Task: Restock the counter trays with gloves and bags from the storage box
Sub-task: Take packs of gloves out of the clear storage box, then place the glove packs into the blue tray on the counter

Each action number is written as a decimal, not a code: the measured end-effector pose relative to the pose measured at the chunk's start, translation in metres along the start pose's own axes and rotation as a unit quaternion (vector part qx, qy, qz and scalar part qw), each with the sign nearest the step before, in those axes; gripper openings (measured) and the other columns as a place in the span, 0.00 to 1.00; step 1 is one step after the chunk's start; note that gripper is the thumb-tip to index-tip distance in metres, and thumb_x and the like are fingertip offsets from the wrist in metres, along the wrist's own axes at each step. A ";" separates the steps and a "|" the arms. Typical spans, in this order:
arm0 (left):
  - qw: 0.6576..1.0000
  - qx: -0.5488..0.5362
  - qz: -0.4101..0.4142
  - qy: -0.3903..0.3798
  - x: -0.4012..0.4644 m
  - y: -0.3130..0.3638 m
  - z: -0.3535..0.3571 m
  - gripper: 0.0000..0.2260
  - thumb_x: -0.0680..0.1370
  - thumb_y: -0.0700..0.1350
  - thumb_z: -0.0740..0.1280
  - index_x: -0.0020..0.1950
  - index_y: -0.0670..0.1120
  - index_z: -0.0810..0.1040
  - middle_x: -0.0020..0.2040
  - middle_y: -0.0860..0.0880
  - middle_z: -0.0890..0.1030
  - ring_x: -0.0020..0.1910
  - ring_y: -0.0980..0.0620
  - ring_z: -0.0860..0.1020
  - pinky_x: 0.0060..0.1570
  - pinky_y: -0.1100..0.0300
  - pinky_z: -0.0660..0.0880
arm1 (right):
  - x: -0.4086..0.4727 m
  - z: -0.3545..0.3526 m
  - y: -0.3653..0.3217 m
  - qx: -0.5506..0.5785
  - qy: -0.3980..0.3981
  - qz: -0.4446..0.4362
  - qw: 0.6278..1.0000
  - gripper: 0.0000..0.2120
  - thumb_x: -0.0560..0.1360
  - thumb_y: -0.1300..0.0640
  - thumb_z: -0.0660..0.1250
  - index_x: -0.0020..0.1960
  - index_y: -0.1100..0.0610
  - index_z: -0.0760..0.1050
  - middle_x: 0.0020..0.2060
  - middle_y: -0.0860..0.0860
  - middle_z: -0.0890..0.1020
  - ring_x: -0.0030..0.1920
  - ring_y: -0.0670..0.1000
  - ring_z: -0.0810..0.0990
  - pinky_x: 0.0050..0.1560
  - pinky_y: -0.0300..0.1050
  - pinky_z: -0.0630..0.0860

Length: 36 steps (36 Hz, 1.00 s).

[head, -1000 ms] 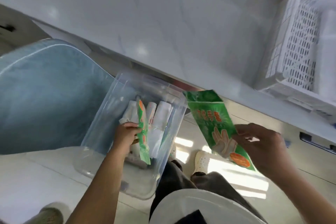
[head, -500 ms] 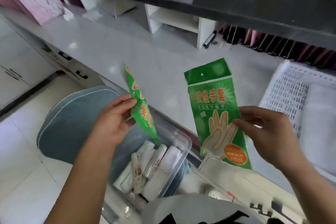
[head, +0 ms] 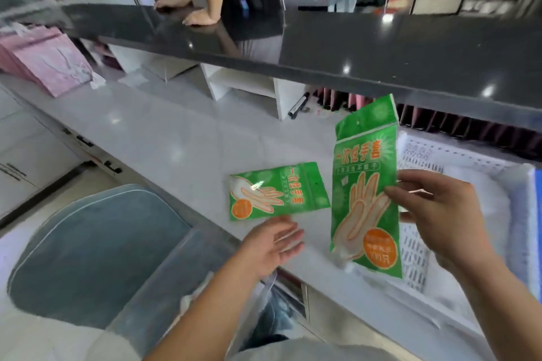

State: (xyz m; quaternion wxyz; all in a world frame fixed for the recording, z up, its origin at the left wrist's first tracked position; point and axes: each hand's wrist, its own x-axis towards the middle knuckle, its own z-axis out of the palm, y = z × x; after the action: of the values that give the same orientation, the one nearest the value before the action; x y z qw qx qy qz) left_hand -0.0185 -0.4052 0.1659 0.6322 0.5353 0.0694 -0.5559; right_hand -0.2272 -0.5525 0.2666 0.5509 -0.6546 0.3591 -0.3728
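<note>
Pink bags: stacked at the far left of the counter.
Chair: blue-grey, near left, below the counter edge.
Box: clear plastic, near the centre and partly under the left forearm; its contents are blurred.
Left hand: empty, palm up, fingers spread apart, hovering over the near counter edge just short of the flat pack.
Flat pack: green glove pack lying on its side on the white counter, touching neither hand.
Held pack: second green glove pack, upright and slightly tilted, raised above the counter beside the tray.
Right hand: fingers and thumb pinched on the held pack's right edge.
Tray: white perforated basket at the right of the counter, with white contents too blurred to tell.
Far side: another person leans both hands on the dark upper ledge.
</note>
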 end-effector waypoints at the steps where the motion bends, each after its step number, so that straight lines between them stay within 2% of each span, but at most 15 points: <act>1: 0.999 0.030 -0.004 -0.013 -0.001 -0.005 -0.001 0.10 0.77 0.33 0.67 0.57 0.40 0.78 0.47 0.41 0.84 0.45 0.44 0.84 0.42 0.49 0.83 | 0.000 -0.004 0.003 0.006 0.007 0.009 1.000 0.14 0.71 0.68 0.73 0.42 0.48 0.81 0.39 0.57 0.83 0.33 0.47 0.84 0.28 0.37 0.78; 4: 0.991 0.125 0.051 -0.001 0.004 0.006 -0.007 0.08 0.77 0.34 0.67 0.55 0.41 0.81 0.44 0.43 0.85 0.42 0.46 0.85 0.40 0.52 0.83 | 0.002 -0.013 0.011 0.025 0.020 0.043 0.999 0.10 0.71 0.67 0.74 0.46 0.53 0.82 0.40 0.57 0.84 0.35 0.50 0.86 0.30 0.40 0.80; 7: 0.956 0.247 0.145 0.059 0.024 0.044 -0.017 0.08 0.75 0.33 0.68 0.49 0.45 0.81 0.43 0.44 0.84 0.39 0.49 0.84 0.38 0.57 0.82 | 0.003 -0.018 0.019 0.039 0.041 0.072 0.996 0.10 0.70 0.67 0.74 0.48 0.56 0.82 0.39 0.56 0.84 0.35 0.50 0.86 0.29 0.38 0.79; 10: 0.869 0.423 0.240 0.094 0.058 0.085 -0.026 0.10 0.74 0.32 0.68 0.49 0.46 0.81 0.49 0.44 0.83 0.42 0.51 0.82 0.36 0.61 0.77 | 0.003 -0.017 0.024 0.043 0.057 0.090 0.993 0.10 0.69 0.66 0.75 0.49 0.56 0.83 0.37 0.53 0.85 0.34 0.50 0.86 0.29 0.38 0.78; 12: 0.789 0.559 0.242 0.085 0.083 0.109 -0.028 0.16 0.74 0.34 0.69 0.59 0.46 0.79 0.58 0.44 0.81 0.50 0.52 0.82 0.46 0.60 0.77 | 0.000 -0.014 0.026 0.048 0.072 0.107 0.990 0.10 0.69 0.67 0.75 0.48 0.56 0.83 0.35 0.51 0.85 0.33 0.49 0.85 0.28 0.37 0.78; 14: 0.694 0.684 0.214 0.073 0.104 0.129 -0.025 0.23 0.73 0.37 0.71 0.68 0.48 0.75 0.66 0.45 0.77 0.60 0.48 0.78 0.59 0.58 0.74 | -0.004 -0.011 0.026 0.057 0.089 0.134 0.985 0.10 0.69 0.68 0.74 0.47 0.56 0.82 0.33 0.50 0.85 0.32 0.48 0.85 0.27 0.37 0.77; 15: 0.662 0.721 0.196 0.063 0.112 0.136 -0.023 0.26 0.72 0.39 0.72 0.70 0.48 0.73 0.68 0.44 0.75 0.63 0.46 0.76 0.61 0.59 0.72 | -0.006 -0.010 0.025 0.063 0.095 0.150 0.982 0.10 0.69 0.69 0.74 0.47 0.57 0.82 0.33 0.50 0.85 0.32 0.48 0.84 0.27 0.37 0.76; 17: 0.622 0.766 0.155 0.041 0.124 0.147 -0.017 0.30 0.72 0.41 0.73 0.74 0.49 0.69 0.71 0.43 0.72 0.67 0.45 0.73 0.61 0.60 0.69 | -0.009 -0.009 0.022 0.070 0.101 0.177 0.977 0.10 0.70 0.69 0.73 0.48 0.59 0.82 0.34 0.53 0.85 0.32 0.48 0.84 0.26 0.38 0.77; 19: 0.597 0.793 0.116 0.024 0.132 0.155 -0.014 0.33 0.72 0.43 0.74 0.76 0.49 0.65 0.72 0.43 0.71 0.68 0.45 0.72 0.63 0.60 0.69 | -0.011 -0.010 0.018 0.071 0.103 0.193 0.973 0.10 0.70 0.69 0.73 0.49 0.60 0.81 0.35 0.54 0.86 0.32 0.49 0.85 0.26 0.40 0.77; 21: 0.598 0.796 0.094 0.010 0.138 0.161 -0.012 0.34 0.71 0.43 0.76 0.75 0.48 0.67 0.70 0.44 0.73 0.65 0.46 0.74 0.61 0.59 0.71 | -0.010 -0.011 0.015 0.072 0.106 0.196 0.972 0.10 0.70 0.70 0.73 0.48 0.60 0.82 0.35 0.54 0.86 0.32 0.49 0.85 0.26 0.39 0.77; 24: 0.610 0.788 0.080 -0.016 0.142 0.165 -0.013 0.32 0.67 0.40 0.78 0.69 0.48 0.73 0.63 0.46 0.79 0.56 0.47 0.78 0.53 0.60 0.74 | -0.008 -0.009 0.011 0.068 0.106 0.192 0.973 0.09 0.70 0.69 0.73 0.47 0.59 0.82 0.36 0.54 0.86 0.33 0.50 0.85 0.27 0.38 0.77; 26: 0.628 0.774 0.069 -0.034 0.144 0.165 -0.017 0.30 0.66 0.39 0.79 0.66 0.47 0.76 0.60 0.46 0.81 0.54 0.45 0.80 0.54 0.57 0.77 | -0.006 -0.003 0.010 0.060 0.104 0.188 0.975 0.09 0.69 0.69 0.73 0.46 0.57 0.83 0.36 0.55 0.86 0.33 0.49 0.85 0.27 0.38 0.77; 29: 0.688 0.722 0.057 -0.044 0.142 0.164 -0.026 0.26 0.67 0.35 0.77 0.63 0.47 0.77 0.55 0.44 0.83 0.51 0.43 0.82 0.54 0.52 0.79 | -0.001 0.010 0.008 0.048 0.083 0.180 0.979 0.10 0.69 0.69 0.73 0.41 0.55 0.84 0.35 0.54 0.86 0.33 0.49 0.85 0.27 0.39 0.77; 32: 0.789 0.612 0.007 -0.052 0.131 0.163 -0.041 0.21 0.71 0.31 0.73 0.60 0.46 0.77 0.52 0.40 0.83 0.50 0.40 0.83 0.52 0.46 0.80 | 0.006 0.028 0.001 0.022 0.032 0.172 0.984 0.14 0.70 0.69 0.73 0.39 0.50 0.86 0.35 0.53 0.86 0.33 0.49 0.85 0.28 0.38 0.77; 36: 0.858 0.507 -0.045 -0.070 0.101 0.148 -0.061 0.18 0.73 0.34 0.72 0.59 0.49 0.76 0.46 0.44 0.85 0.38 0.49 0.83 0.35 0.60 0.78 | 0.019 0.057 -0.008 0.017 -0.027 0.177 0.984 0.09 0.70 0.70 0.72 0.44 0.58 0.85 0.39 0.60 0.85 0.36 0.53 0.85 0.30 0.42 0.79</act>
State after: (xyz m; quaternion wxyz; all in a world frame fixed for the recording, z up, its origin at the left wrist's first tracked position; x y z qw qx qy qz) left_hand 0.1651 -0.4509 0.1603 0.2512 0.7378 -0.2421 -0.5779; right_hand -0.1677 -0.5429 0.2694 0.6286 -0.5810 0.4484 -0.2574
